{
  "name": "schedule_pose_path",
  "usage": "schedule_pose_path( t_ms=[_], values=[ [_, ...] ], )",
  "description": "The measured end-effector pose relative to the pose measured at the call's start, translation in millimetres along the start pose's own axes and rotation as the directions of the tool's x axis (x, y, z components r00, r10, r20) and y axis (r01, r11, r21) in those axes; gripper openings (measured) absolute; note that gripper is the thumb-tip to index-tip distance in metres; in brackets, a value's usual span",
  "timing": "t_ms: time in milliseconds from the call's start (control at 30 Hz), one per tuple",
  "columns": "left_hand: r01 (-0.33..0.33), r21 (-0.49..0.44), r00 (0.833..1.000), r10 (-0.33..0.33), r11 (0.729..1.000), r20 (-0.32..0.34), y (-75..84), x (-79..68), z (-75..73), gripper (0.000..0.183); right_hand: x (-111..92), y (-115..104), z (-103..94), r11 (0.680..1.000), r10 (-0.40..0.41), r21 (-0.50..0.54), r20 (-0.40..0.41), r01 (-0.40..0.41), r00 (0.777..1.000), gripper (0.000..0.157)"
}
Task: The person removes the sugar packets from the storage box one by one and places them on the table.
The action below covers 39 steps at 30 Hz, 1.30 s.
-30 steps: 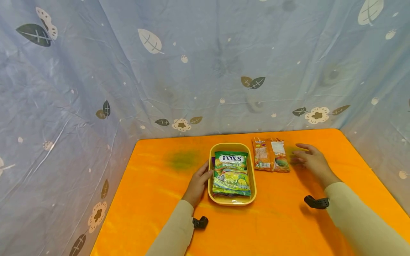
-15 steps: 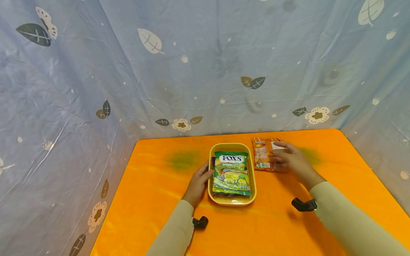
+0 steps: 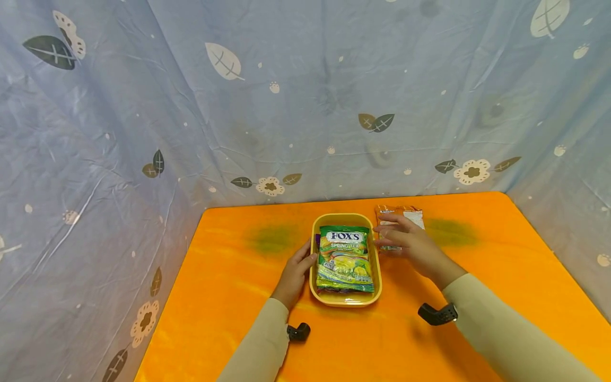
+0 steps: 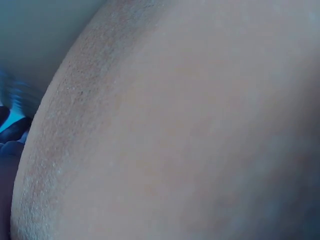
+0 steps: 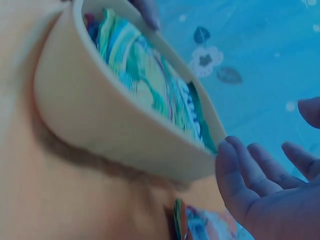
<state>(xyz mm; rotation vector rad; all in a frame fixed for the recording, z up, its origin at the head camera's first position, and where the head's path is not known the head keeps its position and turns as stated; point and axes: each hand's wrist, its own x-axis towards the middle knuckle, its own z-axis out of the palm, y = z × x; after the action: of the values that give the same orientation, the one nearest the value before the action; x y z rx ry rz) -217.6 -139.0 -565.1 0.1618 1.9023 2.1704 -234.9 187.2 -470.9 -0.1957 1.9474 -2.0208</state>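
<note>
A yellow plastic tray [image 3: 346,304] stands on the table, holding a green Fox's Spring Tea candy bag [image 3: 345,260] with purple packaging showing beneath it. My left hand [image 3: 291,277] grips the tray's left wall, thumb over the rim. My right hand [image 3: 420,250] hovers with spread, relaxed fingers at the tray's right rim, above an orange candy bag [image 3: 414,216] and partly covering it. In the right wrist view, the fingertips [image 5: 230,145] come right up to the far end of the tray's rim. Skin close to the lens fills most of the left wrist view.
An orange cloth [image 3: 229,318] covers the table, with a greenish patch at either side of the tray. A blue curtain [image 3: 286,106] with leaf and flower prints encloses the back and sides. Black wrist mounts [image 3: 436,314] stick out from both sleeves.
My right hand has moved left from beside the orange candy bag, across it, to the tray's right rim. The left hand, tray and bags stay in place.
</note>
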Motion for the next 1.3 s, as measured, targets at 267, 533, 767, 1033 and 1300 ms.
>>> schedule_pose_path(
  t_ms=[267,533,767,1033,1300],
  values=[
    [-0.004,0.001,1.000,0.004,1.000,-0.005,1.4,-0.4,0.9,0.061,-3,-7,23.0,0.998,0.061,0.011,0.108,-0.062,0.992,0.072],
    [0.010,0.006,1.000,-0.010,1.000,-0.020,1.6,0.6,0.1,0.061,2,-14,48.9,0.982,0.157,-0.117,0.095,-0.146,0.983,0.081],
    [0.016,-0.003,1.000,-0.016,1.000,-0.022,0.9,1.1,0.3,0.062,6,-15,66.9,0.973,0.202,-0.126,0.057,-0.194,0.978,0.086],
    [0.020,-0.032,1.000,-0.021,0.999,-0.019,0.6,3.2,-0.3,0.063,10,-5,83.3,0.960,0.156,-0.234,-0.008,-0.154,0.988,0.091],
    [0.023,-0.033,1.000,-0.023,0.999,-0.013,1.1,3.2,-0.7,0.063,12,4,90.3,0.950,0.168,-0.254,-0.077,-0.182,0.983,0.086]
  ],
)
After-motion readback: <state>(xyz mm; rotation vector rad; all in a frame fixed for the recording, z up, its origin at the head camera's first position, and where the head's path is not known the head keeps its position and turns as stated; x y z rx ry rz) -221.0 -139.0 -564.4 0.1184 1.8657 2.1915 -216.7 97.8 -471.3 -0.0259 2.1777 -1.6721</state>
